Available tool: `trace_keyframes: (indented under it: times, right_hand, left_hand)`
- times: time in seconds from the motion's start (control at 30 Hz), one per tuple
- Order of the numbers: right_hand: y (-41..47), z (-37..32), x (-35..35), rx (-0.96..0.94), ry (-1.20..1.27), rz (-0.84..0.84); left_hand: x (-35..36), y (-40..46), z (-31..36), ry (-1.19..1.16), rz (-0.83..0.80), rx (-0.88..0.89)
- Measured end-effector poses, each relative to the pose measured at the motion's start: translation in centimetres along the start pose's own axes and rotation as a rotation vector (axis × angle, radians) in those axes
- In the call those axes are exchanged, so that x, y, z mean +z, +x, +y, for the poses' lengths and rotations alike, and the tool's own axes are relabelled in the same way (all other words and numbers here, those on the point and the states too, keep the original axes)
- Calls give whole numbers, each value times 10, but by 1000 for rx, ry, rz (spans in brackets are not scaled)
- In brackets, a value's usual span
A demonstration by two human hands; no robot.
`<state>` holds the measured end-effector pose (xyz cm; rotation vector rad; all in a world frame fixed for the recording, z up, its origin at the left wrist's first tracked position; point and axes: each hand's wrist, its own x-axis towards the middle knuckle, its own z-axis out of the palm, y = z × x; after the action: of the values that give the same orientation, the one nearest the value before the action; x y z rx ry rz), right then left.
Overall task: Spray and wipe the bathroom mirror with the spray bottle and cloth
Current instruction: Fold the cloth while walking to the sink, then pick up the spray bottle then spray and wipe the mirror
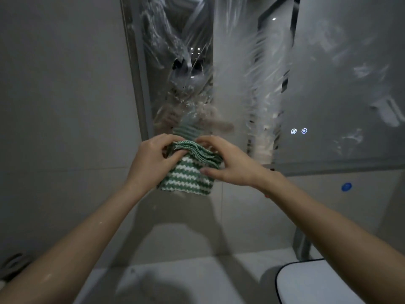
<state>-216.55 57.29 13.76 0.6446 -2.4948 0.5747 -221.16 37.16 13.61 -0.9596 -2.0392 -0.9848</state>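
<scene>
Both hands met at one green-and-white striped cloth [186,172], held up in the air in front of the tiled wall, just below the lower left corner of the bathroom mirror [328,84]. The left hand [151,159] pinched the folded top edge from the left, thumb and fingers curled into the layers. The right hand [228,163] gripped the same edge from the right, fingers over the top and thumb along the side. The cloth hung downward from that gathered edge, so its long axis ran roughly vertical, with the stacked folds uppermost.

The mirror lay straight ahead and above the hands, with most of its glass stretching away up and to the right. White streaks of spray or foam [247,69] ran across its left half, and lighter smears showed farther right, near two small lit icons [298,131]. By my judgement the wet, unwiped glass sat nearer the right hand, so that hand was the better placed to carry the cloth up and across.

No spray bottle was in view. It seemed the spraying was done and the cloth was being folded or readied for wiping. Below, a pale tabletop [175,277] and the rim of a white basin [317,281] showed at the bottom edge.
</scene>
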Motion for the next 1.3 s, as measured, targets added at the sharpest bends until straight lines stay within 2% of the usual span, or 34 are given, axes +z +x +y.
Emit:
trace_keyframes:
  times: [0.3,0.57,0.8,0.93,1.07,1.17,1.23,1.3]
  right_hand:
    - [-2,18,59,96,139,-46]
    - [-8,24,82,117,181,-36]
    - [-53,32,147,245,215,-217]
    - [-88,41,206,304,136,-294]
    - [-142,38,266,195,-107,-354]
    - [-192,28,307,75,-105,-318]
    - [-226,21,328,50,-106,-335]
    - [-261,13,342,22,-91,-353]
  left_hand:
    - [21,-36,-31,-14,-67,-171]
    - [26,-64,-48,-33,-100,-219]
    - [62,-135,-78,-11,-253,-412]
    - [89,-195,-99,46,-365,-510]
    - [112,-266,-112,47,-470,-668]
    - [122,-326,-115,76,-561,-725]
    - [123,-365,-110,97,-668,-692]
    - [119,-395,-101,101,-754,-571]
